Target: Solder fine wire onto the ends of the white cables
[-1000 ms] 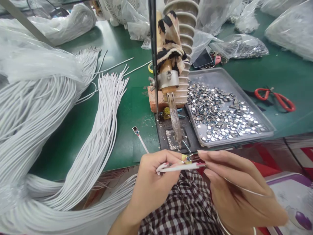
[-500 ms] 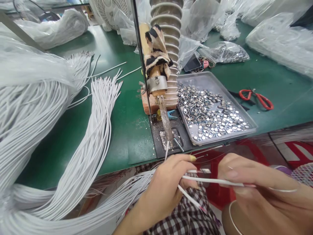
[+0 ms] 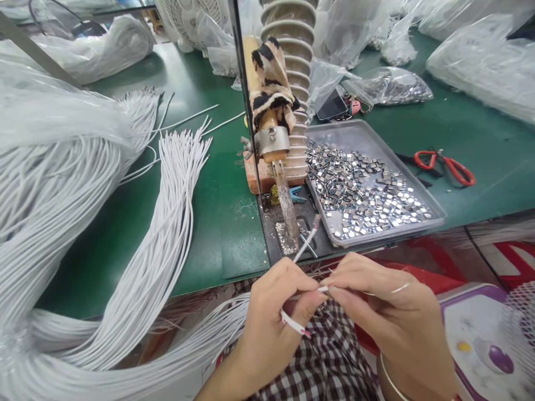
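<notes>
My left hand (image 3: 276,317) is closed around white cables from the bundle (image 3: 200,328) that runs in from the lower left. One cable (image 3: 307,245) sticks up out of this hand, with a metal connector at its tip. Another cable end (image 3: 295,323) curls out below the thumb and shows pink wires. My right hand (image 3: 384,301) pinches the stripped tip of a white cable (image 3: 323,288) against the left fingertips; its fingers hide most of that tip. Just beyond the hands, a clamped soldering iron (image 3: 285,200) points down at a dark, solder-spattered stand (image 3: 271,239).
A clear tray (image 3: 438,217) of small metal connectors stands right of the iron. Red-handled cutters (image 3: 460,171) lie farther right. Another white cable bundle (image 3: 167,223) covers the table's left side. A ribbed hose (image 3: 288,33) rises behind the iron, and a phone (image 3: 332,106) lies behind the tray.
My right hand has moved left to meet the left fingertips. The cable with the connector has swung from pointing right to pointing up by the iron. The view has shifted slightly.
</notes>
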A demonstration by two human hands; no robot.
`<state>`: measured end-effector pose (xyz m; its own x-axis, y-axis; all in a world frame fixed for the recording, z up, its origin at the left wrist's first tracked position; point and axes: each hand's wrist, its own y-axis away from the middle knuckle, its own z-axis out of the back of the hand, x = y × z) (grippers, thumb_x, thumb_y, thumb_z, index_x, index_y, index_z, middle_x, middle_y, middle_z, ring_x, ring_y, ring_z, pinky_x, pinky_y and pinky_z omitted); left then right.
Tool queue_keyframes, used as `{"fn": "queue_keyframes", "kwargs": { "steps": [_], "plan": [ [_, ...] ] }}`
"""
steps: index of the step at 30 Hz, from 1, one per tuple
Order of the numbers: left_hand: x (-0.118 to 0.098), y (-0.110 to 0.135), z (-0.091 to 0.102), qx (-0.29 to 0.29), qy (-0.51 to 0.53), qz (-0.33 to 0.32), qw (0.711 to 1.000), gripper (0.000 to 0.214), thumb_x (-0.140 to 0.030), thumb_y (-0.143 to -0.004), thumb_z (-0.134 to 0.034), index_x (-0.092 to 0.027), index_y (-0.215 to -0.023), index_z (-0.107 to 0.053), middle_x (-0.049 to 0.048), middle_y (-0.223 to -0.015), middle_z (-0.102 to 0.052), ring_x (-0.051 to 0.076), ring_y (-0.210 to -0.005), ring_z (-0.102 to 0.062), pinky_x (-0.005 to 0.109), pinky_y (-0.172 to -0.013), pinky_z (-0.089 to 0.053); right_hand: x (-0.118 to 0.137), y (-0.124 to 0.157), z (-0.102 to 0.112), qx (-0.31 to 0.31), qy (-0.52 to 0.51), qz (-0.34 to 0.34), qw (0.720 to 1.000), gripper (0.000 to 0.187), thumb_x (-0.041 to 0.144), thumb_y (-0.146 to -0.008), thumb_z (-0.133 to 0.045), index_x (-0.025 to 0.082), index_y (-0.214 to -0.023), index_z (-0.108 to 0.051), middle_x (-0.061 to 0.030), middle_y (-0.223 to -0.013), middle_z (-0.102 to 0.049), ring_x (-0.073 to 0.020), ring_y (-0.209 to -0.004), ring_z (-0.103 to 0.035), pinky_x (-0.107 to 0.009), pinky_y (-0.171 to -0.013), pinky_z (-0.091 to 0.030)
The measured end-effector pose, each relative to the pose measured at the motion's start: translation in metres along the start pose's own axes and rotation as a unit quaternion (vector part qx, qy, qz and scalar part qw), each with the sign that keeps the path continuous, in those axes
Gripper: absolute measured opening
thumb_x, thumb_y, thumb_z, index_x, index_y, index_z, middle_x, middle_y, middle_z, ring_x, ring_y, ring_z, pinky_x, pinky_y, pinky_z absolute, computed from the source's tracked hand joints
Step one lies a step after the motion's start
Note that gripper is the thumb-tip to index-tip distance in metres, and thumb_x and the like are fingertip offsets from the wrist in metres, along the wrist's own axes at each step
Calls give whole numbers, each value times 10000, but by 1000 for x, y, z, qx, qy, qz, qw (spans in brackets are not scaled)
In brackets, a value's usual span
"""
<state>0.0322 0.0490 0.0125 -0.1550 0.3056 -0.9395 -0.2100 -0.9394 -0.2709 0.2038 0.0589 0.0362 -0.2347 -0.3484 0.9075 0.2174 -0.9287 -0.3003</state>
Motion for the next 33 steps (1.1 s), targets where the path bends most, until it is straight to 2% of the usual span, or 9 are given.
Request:
{"fn": "queue_keyframes", "kwargs": {
  "steps": [7,12,14,16,18,20,22,29,33],
  "plan": [
    [-4,-4,5,-14,-25,-4,1000,100,-135,-897,-695,-181,-809,-685,-10,-711,-572,102,-618,-515,201,-536,-374,0,-7,2,34,-37,-125,991,169,162,-865,-606,205,-734,-703,27,-632,-607,-88,-540,-522,-209,-497,-398],
    [0,-7,8,-15,47,-8,999,154,-277,-886,-734,-188,-764,-702,-9,-699,-591,108,-616,-534,207,-550,-402,-2,-13,2,134,-225,-163,951,221,191,-861,-571,165,-661,-663,13,-561,-604,-92,-501,-505,-215,-496,-409],
    [4,-6,9,-25,64,12,998,165,-302,-895,-723,-192,-772,-716,-7,-702,-602,112,-631,-540,214,-566,-404,-6,-17,5,114,-161,-146,969,235,195,-887,-559,174,-683,-673,1,-595,-646,-107,-527,-559,-226,-523,-440],
    [8,-5,10,-35,73,37,996,144,-297,-907,-711,-201,-804,-739,-4,-721,-615,115,-655,-547,218,-590,-410,-15,-25,11,5,39,-97,995,216,201,-918,-550,188,-772,-708,-28,-714,-717,-145,-642,-639,-266,-622,-490],
    [11,-3,10,-38,82,55,994,124,-285,-919,-698,-214,-841,-762,0,-745,-622,117,-672,-552,216,-598,-414,-28,-36,19,-126,290,-51,947,175,225,-929,-567,192,-883,-732,-68,-862,-758,-211,-798,-676,-338,-732,-502],
    [12,-2,9,-38,95,69,992,107,-273,-919,-697,-228,-868,-780,6,-776,-626,120,-691,-566,211,-595,-426,-42,-49,26,-122,480,-76,866,125,247,-894,-642,182,-907,-747,-99,-905,-759,-288,-889,-666,-376,-707,-478],
    [13,-1,8,-38,102,74,991,99,-257,-918,-695,-234,-894,-788,23,-835,-661,137,-747,-607,217,-631,-462,-53,-59,30,-107,528,-91,838,94,243,-861,-692,173,-863,-754,-111,-846,-747,-316,-884,-650,-363,-639,-435],
    [7,-3,10,-67,84,104,989,140,-135,-926,-633,-192,-852,-737,52,-956,-772,174,-908,-700,237,-771,-533,-59,-59,32,-130,546,-62,825,261,307,-949,-584,173,-781,-732,-105,-764,-699,-252,-771,-592,-323,-569,-319],
    [6,-4,12,-76,89,124,985,145,-120,-912,-631,-186,-805,-705,41,-935,-775,160,-871,-704,226,-748,-539,-47,-45,20,-187,421,25,887,302,273,-967,-549,188,-713,-689,-32,-636,-623,-159,-595,-548,-316,-593,-390]
  ]
}}
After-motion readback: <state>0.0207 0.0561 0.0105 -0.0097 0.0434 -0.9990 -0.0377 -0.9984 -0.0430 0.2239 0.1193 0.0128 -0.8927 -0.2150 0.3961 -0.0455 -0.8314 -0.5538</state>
